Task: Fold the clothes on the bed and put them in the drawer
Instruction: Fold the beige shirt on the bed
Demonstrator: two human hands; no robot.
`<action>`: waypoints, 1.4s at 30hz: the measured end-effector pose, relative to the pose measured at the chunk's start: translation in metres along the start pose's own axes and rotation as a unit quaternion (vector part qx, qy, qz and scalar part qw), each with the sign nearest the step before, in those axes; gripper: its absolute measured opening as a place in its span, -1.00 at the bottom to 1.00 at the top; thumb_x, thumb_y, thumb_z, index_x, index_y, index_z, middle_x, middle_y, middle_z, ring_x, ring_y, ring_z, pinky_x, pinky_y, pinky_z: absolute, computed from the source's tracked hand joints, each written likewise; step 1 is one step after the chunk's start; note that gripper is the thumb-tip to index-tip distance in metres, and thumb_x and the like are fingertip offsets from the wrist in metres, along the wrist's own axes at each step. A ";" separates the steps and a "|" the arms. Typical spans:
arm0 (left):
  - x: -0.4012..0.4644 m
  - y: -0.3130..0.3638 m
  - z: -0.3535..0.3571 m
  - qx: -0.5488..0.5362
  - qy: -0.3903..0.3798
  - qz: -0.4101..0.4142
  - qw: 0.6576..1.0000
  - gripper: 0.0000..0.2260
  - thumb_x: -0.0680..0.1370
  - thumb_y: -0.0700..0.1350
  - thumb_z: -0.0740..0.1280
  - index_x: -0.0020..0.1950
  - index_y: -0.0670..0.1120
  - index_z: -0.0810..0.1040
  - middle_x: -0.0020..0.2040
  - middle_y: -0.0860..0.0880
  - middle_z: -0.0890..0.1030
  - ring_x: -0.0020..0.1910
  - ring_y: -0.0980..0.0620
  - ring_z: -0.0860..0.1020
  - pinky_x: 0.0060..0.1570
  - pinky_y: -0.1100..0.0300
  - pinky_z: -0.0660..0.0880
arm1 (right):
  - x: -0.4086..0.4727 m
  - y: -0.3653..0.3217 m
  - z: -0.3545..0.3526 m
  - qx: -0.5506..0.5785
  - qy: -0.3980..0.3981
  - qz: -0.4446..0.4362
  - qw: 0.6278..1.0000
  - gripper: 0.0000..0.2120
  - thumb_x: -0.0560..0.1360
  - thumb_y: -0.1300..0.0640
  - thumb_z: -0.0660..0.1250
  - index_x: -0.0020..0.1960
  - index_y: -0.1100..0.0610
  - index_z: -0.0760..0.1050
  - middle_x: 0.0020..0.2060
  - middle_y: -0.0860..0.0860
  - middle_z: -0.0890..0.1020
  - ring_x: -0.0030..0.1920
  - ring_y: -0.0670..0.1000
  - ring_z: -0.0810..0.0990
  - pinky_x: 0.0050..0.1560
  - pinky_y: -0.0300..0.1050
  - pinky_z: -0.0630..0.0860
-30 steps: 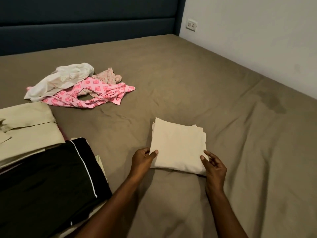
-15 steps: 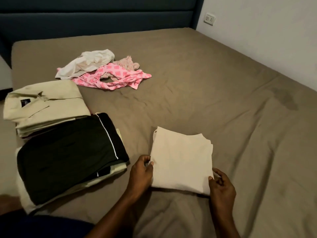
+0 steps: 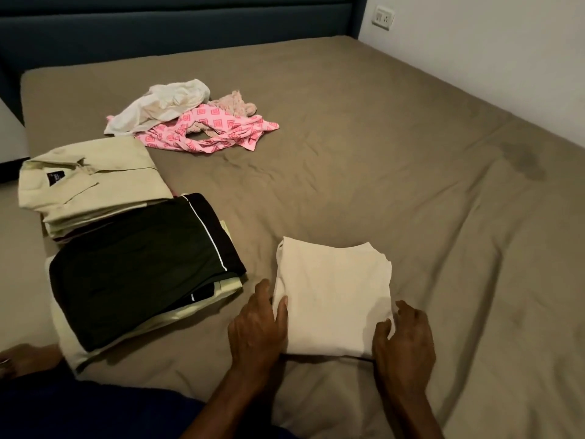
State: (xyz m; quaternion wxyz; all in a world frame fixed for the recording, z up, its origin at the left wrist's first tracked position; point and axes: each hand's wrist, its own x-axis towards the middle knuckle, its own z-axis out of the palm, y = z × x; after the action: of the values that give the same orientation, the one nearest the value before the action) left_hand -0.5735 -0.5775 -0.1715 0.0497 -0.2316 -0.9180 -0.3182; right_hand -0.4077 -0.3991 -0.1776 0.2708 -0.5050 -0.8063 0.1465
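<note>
Both forearms reach up from the bottom edge onto the bed [image 3: 380, 153]; the left hand [image 3: 258, 331] lies palm down at the left edge of the folded cream garment [image 3: 332, 299], thumb on top of the cloth and fingers tucked at its side, pinching that edge; the right hand [image 3: 403, 339] grips the garment's near right corner, thumb on top. The garment lies flat on the sheet, just right of the black folded piece [image 3: 142, 274] and the cream shirt [image 3: 91, 179]; unfolded clothes [image 3: 202, 125] lie farther back.
</note>
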 end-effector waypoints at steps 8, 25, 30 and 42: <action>0.058 0.014 0.045 0.079 -0.158 0.221 0.959 -0.41 0.66 0.32 -0.03 0.67 0.16 0.07 0.69 -0.07 -0.09 0.66 -0.06 -0.19 0.57 -0.19 -0.07 | 0.053 -0.024 0.059 -0.053 -0.157 -0.236 0.958 -0.35 0.69 -0.29 -0.11 0.69 -0.01 0.01 0.67 0.02 -0.01 0.67 0.01 -0.06 0.64 0.02 -0.04; 0.016 -0.045 0.004 0.129 -0.196 0.428 0.873 -0.29 0.53 0.34 0.29 0.53 -0.09 0.40 0.51 -0.22 0.43 0.50 -0.18 0.40 0.44 -0.21 0.37 | 0.018 -0.018 0.010 0.024 -0.234 -0.467 0.853 -0.13 0.51 -0.31 0.41 0.65 0.03 0.18 0.66 0.06 0.11 0.65 0.09 0.11 0.58 0.16 0.13; 0.003 -0.029 0.003 0.165 -0.083 0.474 0.861 -0.68 0.42 -0.04 0.55 0.12 -0.12 0.70 0.07 -0.13 0.72 0.01 -0.07 0.71 -0.02 0.04 0.67 | -0.016 0.005 0.020 -0.051 -0.154 -0.461 0.872 -0.25 0.48 -0.06 0.42 0.60 0.13 0.31 0.56 0.21 0.34 0.51 0.23 0.39 0.45 0.22 0.39; 0.115 0.056 -0.093 -0.095 0.109 0.220 0.965 -0.58 0.51 -0.03 0.40 0.37 -0.01 0.52 0.08 -0.02 0.67 0.02 -0.05 0.64 -0.11 0.08 0.56 | 0.112 -0.156 -0.070 0.301 -0.315 -0.163 0.885 -0.88 0.35 0.16 0.37 -0.24 0.23 0.54 -0.37 0.05 0.57 -0.32 0.01 0.50 -0.32 -0.05 0.39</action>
State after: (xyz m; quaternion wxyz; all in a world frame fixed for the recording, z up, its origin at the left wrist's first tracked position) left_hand -0.6557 -0.5496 -0.0393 0.1960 -0.3957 -0.7987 -0.4087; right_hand -0.5199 -0.3712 -0.0087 0.1619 -0.1875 -0.8372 0.4875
